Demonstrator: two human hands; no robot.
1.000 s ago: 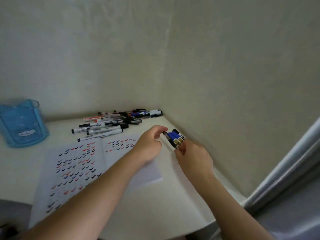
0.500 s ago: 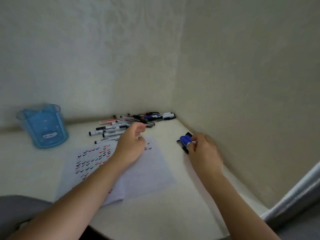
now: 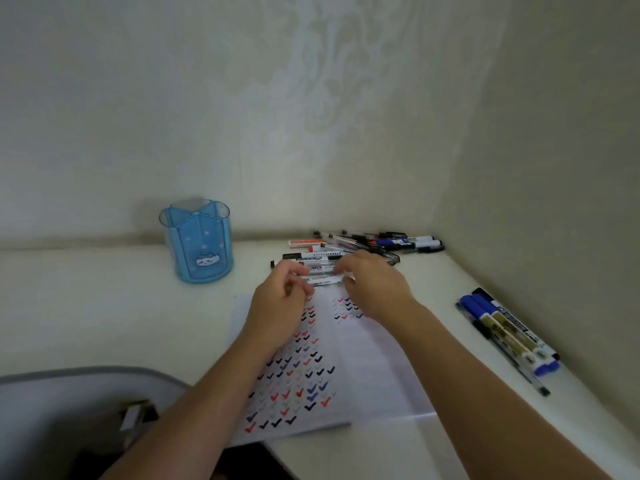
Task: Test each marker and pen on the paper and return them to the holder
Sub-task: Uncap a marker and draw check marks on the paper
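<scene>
At the far edge of the paper point(image 3: 375, 372), both hands meet over the loose pens. The left hand point(image 3: 282, 303) curls its fingers toward one end of a white marker point(image 3: 323, 279), and the right hand point(image 3: 375, 289) curls in at the other end. Whether either one pinches the marker or only hovers at it I cannot tell, since the fingertips are blurred and partly hidden.

Just beyond them a pile of pens point(image 3: 367, 244) lies against the wall. The blue holder point(image 3: 197, 244) stands upright to the left, well apart, with no pen showing in it. A separate bunch of markers point(image 3: 509, 330) lies to the right on the table point(image 3: 104, 306).

The marker sits tight among its neighbours, so lifting it carelessly could roll others off or mix tested with untested. Both forearms cross the check marks, so wet ink might smear.
</scene>
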